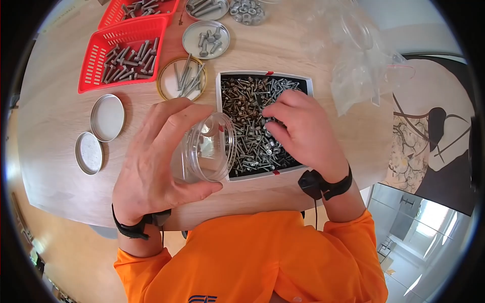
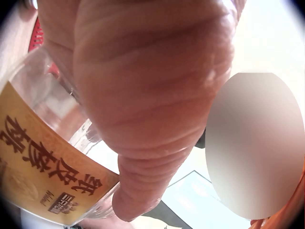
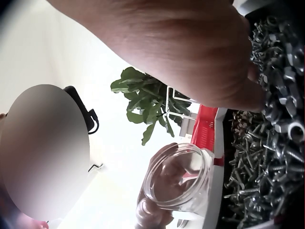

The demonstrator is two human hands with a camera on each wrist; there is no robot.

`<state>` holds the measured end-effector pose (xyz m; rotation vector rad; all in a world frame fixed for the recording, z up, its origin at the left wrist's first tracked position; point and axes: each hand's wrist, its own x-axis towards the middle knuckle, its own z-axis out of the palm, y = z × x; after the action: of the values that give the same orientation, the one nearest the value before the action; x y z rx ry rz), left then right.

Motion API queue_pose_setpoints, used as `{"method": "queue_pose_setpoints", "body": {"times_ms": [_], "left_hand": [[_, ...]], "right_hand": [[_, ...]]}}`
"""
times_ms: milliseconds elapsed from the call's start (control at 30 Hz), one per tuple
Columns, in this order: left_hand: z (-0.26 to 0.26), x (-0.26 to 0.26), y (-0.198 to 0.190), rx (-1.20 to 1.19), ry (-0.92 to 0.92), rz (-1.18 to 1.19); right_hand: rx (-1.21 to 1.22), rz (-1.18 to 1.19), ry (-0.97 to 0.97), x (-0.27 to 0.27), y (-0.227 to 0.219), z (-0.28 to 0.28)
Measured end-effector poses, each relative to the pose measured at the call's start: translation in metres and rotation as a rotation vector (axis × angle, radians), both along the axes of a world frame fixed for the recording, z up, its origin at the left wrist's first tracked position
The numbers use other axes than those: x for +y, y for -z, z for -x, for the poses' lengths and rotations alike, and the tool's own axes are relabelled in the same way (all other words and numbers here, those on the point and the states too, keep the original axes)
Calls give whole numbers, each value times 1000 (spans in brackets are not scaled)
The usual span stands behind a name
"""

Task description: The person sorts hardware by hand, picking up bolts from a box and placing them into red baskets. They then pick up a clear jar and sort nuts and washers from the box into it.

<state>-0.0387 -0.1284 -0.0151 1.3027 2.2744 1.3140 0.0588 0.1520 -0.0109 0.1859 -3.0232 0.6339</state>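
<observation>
My left hand grips a clear plastic jar tilted on its side, its open mouth facing right over the box edge. A yellow label wraps the jar in the left wrist view. The white-rimmed box holds a dense mix of screws, brownish at the far left, silvery elsewhere. My right hand is over the box's right half, thumb and index finger bent, tips right at the hardware. Nuts and bolts crowd around the fingertips in the right wrist view. I cannot tell whether those fingertips pinch a piece.
Red baskets of bolts stand at the far left. Near them are round lids with bolts, a gold-rimmed lid with long bolts, and a tub of nuts. Two bare lids lie left. Clear plastic bags lie right.
</observation>
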Motion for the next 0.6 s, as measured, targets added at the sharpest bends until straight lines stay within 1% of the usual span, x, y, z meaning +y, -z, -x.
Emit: {"method": "queue_pose_setpoints", "body": {"times_ms": [167,267,367,467,567,600], "left_hand": [[1,0,-1,6,-1,9],[-1,-2,0,6,-11,21],[-1,-3,3,2,-10,42],[-1,-1,1,3,-10,30],[-1,-2,-1,-5,-27,20],[-1,-1,-1,-6,-28,20]], "right_hand": [[-52,-115,0,-4,3,2],[-65,-55,32,1,-1,-1],[-59,-91,15,4,-4,-6],[-34,-71,-6,3,-5,-5],[-82,92,76,1,-10,-5],[-92,205,74,-3,-13,-5]]}}
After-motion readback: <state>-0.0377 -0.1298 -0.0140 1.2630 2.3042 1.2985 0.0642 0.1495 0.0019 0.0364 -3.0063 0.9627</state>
